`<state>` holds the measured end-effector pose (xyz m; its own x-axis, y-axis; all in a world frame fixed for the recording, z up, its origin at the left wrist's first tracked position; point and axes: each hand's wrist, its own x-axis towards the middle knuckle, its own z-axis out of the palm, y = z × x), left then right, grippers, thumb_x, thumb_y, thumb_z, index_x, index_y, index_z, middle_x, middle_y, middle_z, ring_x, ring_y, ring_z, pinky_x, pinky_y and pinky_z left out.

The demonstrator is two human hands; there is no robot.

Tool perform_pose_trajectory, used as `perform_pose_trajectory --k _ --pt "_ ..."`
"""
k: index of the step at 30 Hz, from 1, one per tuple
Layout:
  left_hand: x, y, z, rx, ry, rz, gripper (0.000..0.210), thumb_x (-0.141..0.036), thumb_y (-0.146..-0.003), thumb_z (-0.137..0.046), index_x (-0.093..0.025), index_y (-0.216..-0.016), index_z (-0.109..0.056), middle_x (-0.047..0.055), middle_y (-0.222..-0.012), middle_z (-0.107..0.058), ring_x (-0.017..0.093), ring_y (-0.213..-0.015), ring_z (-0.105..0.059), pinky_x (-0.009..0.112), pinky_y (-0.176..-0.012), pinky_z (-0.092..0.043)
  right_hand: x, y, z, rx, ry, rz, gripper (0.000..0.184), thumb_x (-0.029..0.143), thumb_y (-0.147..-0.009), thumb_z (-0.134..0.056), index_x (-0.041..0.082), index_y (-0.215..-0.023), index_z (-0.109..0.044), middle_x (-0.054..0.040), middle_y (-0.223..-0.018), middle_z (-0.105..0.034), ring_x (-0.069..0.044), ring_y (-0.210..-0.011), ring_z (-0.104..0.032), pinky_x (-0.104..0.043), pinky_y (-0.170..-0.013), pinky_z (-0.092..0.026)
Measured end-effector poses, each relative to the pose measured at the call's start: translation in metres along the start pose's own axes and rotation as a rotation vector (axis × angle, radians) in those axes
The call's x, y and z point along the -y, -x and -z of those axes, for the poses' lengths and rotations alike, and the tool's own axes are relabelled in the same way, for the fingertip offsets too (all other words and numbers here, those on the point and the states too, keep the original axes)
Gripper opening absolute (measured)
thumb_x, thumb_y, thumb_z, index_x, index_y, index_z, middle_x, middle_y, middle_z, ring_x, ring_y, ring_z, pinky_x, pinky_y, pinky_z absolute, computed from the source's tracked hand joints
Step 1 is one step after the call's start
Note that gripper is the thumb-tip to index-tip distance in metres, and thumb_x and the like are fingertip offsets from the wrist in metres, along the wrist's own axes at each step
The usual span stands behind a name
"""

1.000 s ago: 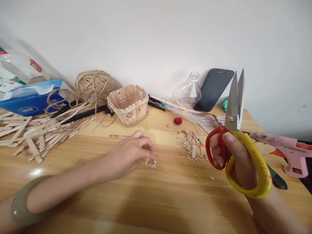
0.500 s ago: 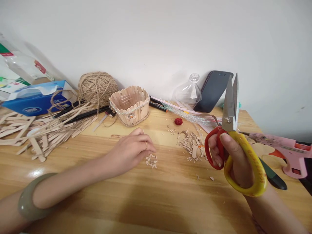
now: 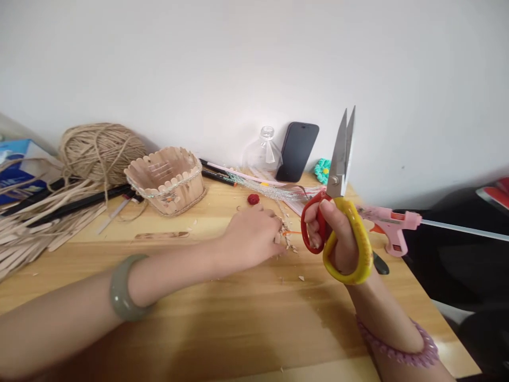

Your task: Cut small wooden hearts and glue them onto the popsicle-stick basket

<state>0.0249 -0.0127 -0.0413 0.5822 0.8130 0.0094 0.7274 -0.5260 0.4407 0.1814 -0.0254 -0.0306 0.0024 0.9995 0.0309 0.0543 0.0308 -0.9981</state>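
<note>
My left hand (image 3: pixel 254 233), a bangle on its wrist, reaches over a heap of wood scraps (image 3: pixel 289 241). Its fingers curl down into the heap, and their tips are mostly hidden, so what they hold does not show. My right hand (image 3: pixel 336 239) grips scissors (image 3: pixel 338 175) with one red and one yellow handle. The blades point upward, slightly apart, with nothing between them. Just behind my left hand lies a small red rosette (image 3: pixel 253 199). Left of it stands a basket made of craft sticks (image 3: pixel 175 191) with a glittery trim.
A ball of twine (image 3: pixel 103 151), loose craft sticks (image 3: pixel 75 215) and a blue tissue box (image 3: pixel 27 170) occupy the left. Along the wall are a clear bottle top (image 3: pixel 266 151), a phone (image 3: pixel 298 151) and a teal flower (image 3: pixel 322 171). A pink glue gun (image 3: pixel 393 225) lies right, near the table edge.
My left hand has moved right, from the small group of pointed chips to the scrap heap. The view has turned rightward. My right hand still holds the scissors upright.
</note>
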Motion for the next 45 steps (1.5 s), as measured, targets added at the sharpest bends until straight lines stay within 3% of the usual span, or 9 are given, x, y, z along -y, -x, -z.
perform_pose_trajectory --k 3,10,15,22,30,33,37,40,45 --pt "-0.007 -0.006 -0.008 0.001 -0.004 0.033 0.023 -0.035 -0.071 -0.061 -0.014 -0.078 -0.065 0.012 -0.085 -0.066 0.032 -0.087 -0.056 0.037 -0.065 -0.044 0.001 0.0 0.002 -0.009 0.014 0.015 0.044 0.061 -0.07 -0.057 0.018 -0.059 -0.052 0.0073 -0.037 -0.04 -0.007 -0.03 -0.035 -0.02 -0.031 -0.026" --pt "0.002 -0.01 -0.013 0.049 0.211 0.138 0.012 -0.023 -0.07 -0.055 -0.018 -0.076 -0.064 0.005 -0.073 -0.068 0.022 -0.068 -0.061 0.031 -0.06 -0.041 0.002 0.001 0.004 -0.005 0.033 -0.001 0.048 0.065 -0.07 -0.054 0.018 -0.061 -0.052 0.0071 -0.04 -0.041 -0.006 -0.031 -0.035 -0.019 -0.031 -0.027" --pt "0.01 -0.014 0.003 0.05 0.465 0.17 0.008 -0.026 -0.069 -0.058 -0.019 -0.071 -0.064 0.001 -0.071 -0.069 0.018 -0.07 -0.063 0.028 -0.063 -0.045 0.003 0.002 0.003 0.021 0.019 -0.003 0.047 0.063 -0.071 -0.055 0.018 -0.059 -0.051 0.0079 -0.036 -0.039 -0.006 -0.031 -0.035 -0.019 -0.03 -0.025" --pt "0.022 -0.004 0.033 -0.144 0.865 0.276 0.011 -0.026 -0.077 -0.055 -0.017 -0.075 -0.051 0.001 -0.066 -0.066 0.014 -0.066 -0.063 0.028 -0.066 -0.047 0.001 -0.002 0.004 0.06 -0.028 0.04 0.039 0.055 -0.075 -0.054 0.018 -0.06 -0.051 0.0073 -0.041 -0.041 -0.005 -0.031 -0.034 -0.019 -0.031 -0.025" --pt "0.054 0.018 0.031 -0.2 0.955 0.417 0.009 -0.023 -0.076 -0.057 -0.017 -0.076 -0.05 0.001 -0.067 -0.066 0.013 -0.061 -0.061 0.028 -0.063 -0.048 -0.006 0.004 -0.022 0.448 -0.011 -0.061 0.015 0.028 -0.064 -0.052 0.02 -0.052 -0.047 0.0035 -0.047 -0.045 -0.01 -0.041 -0.042 -0.023 -0.039 -0.033" --pt "0.06 0.022 0.032 -0.198 0.981 0.419 0.012 -0.025 -0.073 -0.06 -0.016 -0.076 -0.053 0.002 -0.071 -0.066 0.013 -0.062 -0.062 0.027 -0.063 -0.048 -0.015 0.001 -0.032 0.522 0.006 -0.085 0.019 0.028 -0.065 -0.049 0.02 -0.048 -0.043 0.0032 -0.045 -0.043 -0.011 -0.041 -0.041 -0.025 -0.041 -0.034" --pt "0.06 0.024 0.036 -0.205 1.013 0.427 0.018 -0.03 -0.068 -0.067 -0.016 -0.077 -0.059 -0.001 -0.068 -0.065 0.014 -0.063 -0.064 0.025 -0.059 -0.046 -0.02 -0.004 -0.026 0.414 0.047 -0.033 0.022 0.031 -0.072 -0.049 0.021 -0.053 -0.041 0.0039 -0.049 -0.041 -0.01 -0.044 -0.038 -0.024 -0.043 -0.03" --pt "0.053 0.025 0.041 -0.252 1.077 0.433 0.017 -0.029 -0.064 -0.07 -0.017 -0.076 -0.064 -0.001 -0.071 -0.067 0.014 -0.069 -0.063 0.024 -0.063 -0.046 -0.018 -0.002 -0.017 0.365 0.077 0.039 0.028 0.042 -0.076 -0.051 0.021 -0.061 -0.043 0.0042 -0.055 -0.04 -0.011 -0.047 -0.035 -0.025 -0.046 -0.03" --pt "0.034 0.031 0.05 -0.307 1.246 0.39 0.015 -0.028 -0.065 -0.07 -0.018 -0.075 -0.067 -0.002 -0.07 -0.068 0.012 -0.067 -0.061 0.024 -0.063 -0.047 -0.006 0.012 -0.015 0.442 0.171 0.084 0.039 0.059 -0.078 -0.05 0.02 -0.075 -0.048 0.001 -0.067 -0.043 -0.014 -0.06 -0.039 -0.027 -0.054 -0.033"
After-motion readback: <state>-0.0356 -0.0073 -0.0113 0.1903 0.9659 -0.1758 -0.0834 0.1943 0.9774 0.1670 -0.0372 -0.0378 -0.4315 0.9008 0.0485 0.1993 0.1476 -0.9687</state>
